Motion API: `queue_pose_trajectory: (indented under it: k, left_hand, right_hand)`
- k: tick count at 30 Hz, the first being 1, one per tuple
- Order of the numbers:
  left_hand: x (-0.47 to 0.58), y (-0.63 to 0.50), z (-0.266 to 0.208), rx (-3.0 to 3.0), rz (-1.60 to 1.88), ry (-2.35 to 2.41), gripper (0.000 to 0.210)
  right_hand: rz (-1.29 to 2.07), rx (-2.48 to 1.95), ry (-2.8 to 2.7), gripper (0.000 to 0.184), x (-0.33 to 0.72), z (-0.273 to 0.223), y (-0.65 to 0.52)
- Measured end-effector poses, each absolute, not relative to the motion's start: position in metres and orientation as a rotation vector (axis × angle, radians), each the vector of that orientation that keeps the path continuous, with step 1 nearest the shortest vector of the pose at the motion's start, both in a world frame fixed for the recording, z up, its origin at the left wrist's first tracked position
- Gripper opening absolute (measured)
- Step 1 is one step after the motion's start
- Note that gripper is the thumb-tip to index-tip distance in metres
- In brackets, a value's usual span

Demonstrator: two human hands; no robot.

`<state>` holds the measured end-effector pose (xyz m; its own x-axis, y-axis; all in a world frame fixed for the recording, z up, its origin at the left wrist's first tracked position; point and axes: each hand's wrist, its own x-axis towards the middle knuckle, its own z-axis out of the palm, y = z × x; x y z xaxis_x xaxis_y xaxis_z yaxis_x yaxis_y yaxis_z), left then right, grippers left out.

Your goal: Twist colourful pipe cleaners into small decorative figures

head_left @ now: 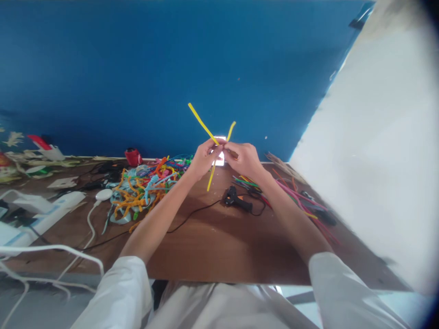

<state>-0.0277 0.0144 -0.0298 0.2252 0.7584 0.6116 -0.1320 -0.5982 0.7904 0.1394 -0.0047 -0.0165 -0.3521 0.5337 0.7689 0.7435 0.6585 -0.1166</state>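
Note:
Yellow pipe cleaners (200,119) are held up in front of me, above the table. One long end points up and left, a shorter end rises to the right, and another hangs below. My left hand (206,157) pinches them near where they cross. Close against it, my right hand (243,157) is closed on the same crossing. The fingers hide the joint, so I cannot tell how the strands are joined or whether they are one piece. A bright white object (219,157) shows behind the hands; its kind is unclear.
A black glue gun (236,199) with a cable lies on the brown table (206,256). Tangled coloured pipe cleaners (137,192) are heaped at left, and loose straight ones (295,194) lie at right. Farther left are a red container (133,157) and a white power strip (51,217).

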Motion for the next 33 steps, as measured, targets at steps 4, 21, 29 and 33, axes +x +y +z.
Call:
queue_pose_trajectory:
  k: [4,21,29,33]
  left_hand:
    - [-0.026,0.011,-0.028,1.701,1.515,0.637,0.027]
    - [0.005,-0.007,-0.049,1.511,1.838,0.787,0.017]
    - [-0.002,0.001,-0.042,1.464,1.793,0.668,0.024]
    - [-0.008,0.006,-0.039,1.473,1.777,0.591,0.029]
  right_hand:
    - [-0.36,-1.014,-2.0,0.022,0.141,-0.016,-0.004]
    - [-0.456,-0.893,-1.749,0.02,0.126,-0.035,-0.006]
    - [-0.339,-0.816,-1.854,0.021,0.133,-0.033,-0.002]
    - [-0.248,-0.824,-1.89,0.026,0.135,-0.026,-0.004]
